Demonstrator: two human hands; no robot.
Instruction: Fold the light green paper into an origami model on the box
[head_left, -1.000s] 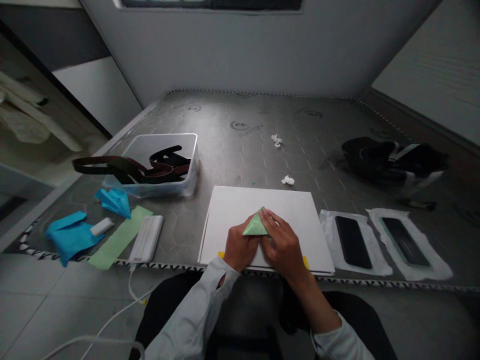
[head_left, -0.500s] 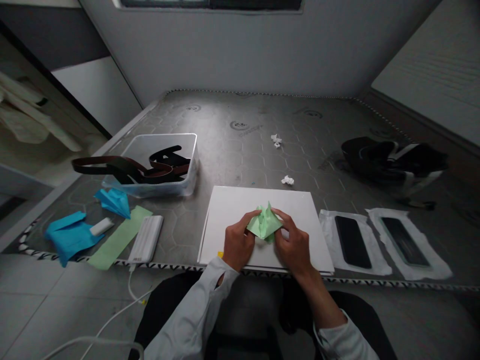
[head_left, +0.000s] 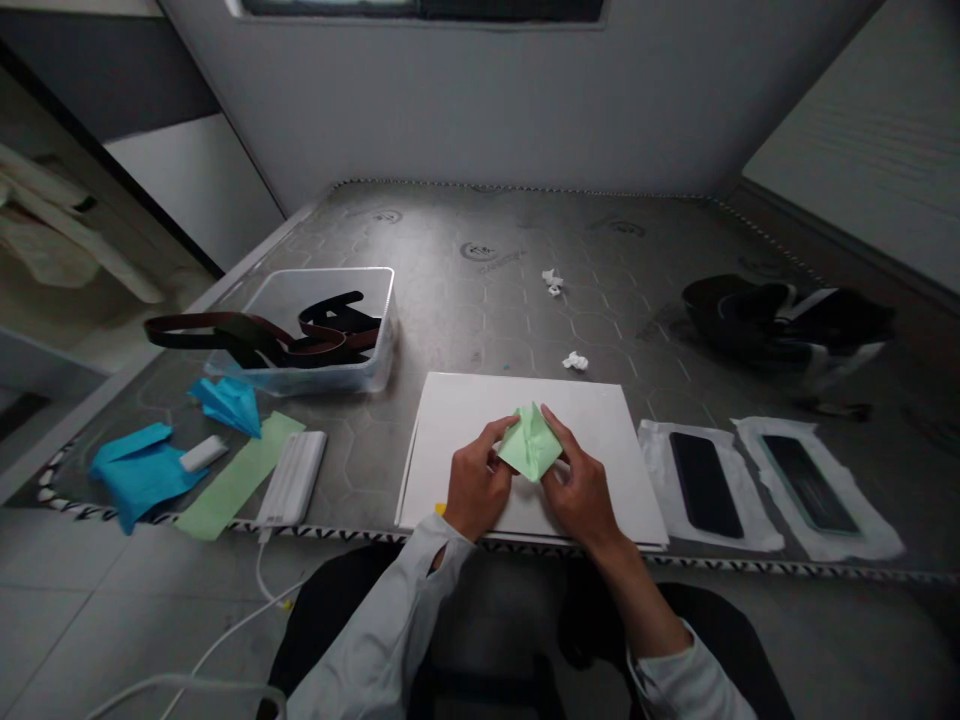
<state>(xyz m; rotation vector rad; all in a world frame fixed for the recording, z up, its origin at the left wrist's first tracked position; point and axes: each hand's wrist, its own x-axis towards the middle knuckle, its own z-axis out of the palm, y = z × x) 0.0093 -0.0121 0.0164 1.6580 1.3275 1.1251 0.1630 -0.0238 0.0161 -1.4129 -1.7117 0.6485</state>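
Between the left hand (head_left: 478,487) and right hand (head_left: 580,490), fingers pinch the sides of a folded green paper (head_left: 531,442). Splayed a moment ago, it is now flatter, a diamond with a central crease, so its layers seem drawn together. The hands mirror each other, index fingers along the upper edges, thumbs nearer the body. Beneath the fingers lies a white board (head_left: 592,405); whether the paper touches it is hard to tell. Beyond the fingertips, a crumpled tissue (head_left: 575,361) rests on a grey mat (head_left: 457,325).
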